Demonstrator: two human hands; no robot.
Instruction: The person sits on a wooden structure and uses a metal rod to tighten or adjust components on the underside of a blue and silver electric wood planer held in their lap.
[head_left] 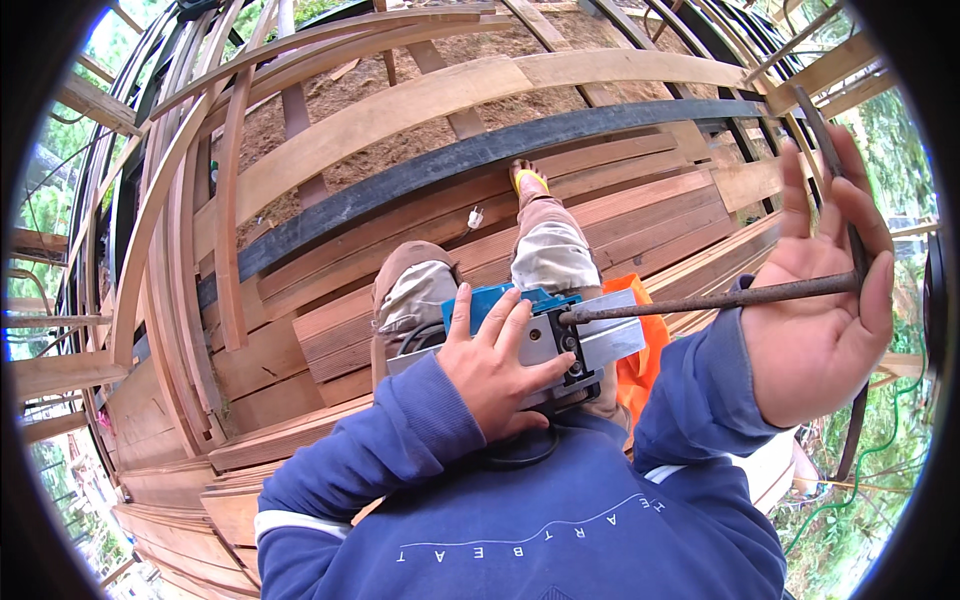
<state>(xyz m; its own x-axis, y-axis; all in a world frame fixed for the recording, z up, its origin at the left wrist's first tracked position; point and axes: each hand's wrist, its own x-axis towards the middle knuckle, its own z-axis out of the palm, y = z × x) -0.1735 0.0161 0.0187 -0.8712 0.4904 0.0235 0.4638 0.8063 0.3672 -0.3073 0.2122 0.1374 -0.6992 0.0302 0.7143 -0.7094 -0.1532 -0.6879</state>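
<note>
A teal electric planer [610, 340] rests upturned on my lap, its grey metal base facing me. My left hand [500, 360] clasps it from above, fingers spread across the base and body. A long rusty T-shaped wrench [700, 299] has its shaft end at the planer's cutter block. At the right, my right hand [815, 300] is open, palm toward me and fingers up, touching the wrench by its crossbar. The shaft passes in front of the palm, and part of the crossbar is hidden by the hand.
Stacked reddish planks [640, 225] lie under and around my legs. A dark beam [400, 180] and pale timber rails [420, 110] cross ahead. An orange cloth [640, 350] lies beside the planer. A white plug [475, 217] rests on the boards; a green cord [870, 460] hangs at right.
</note>
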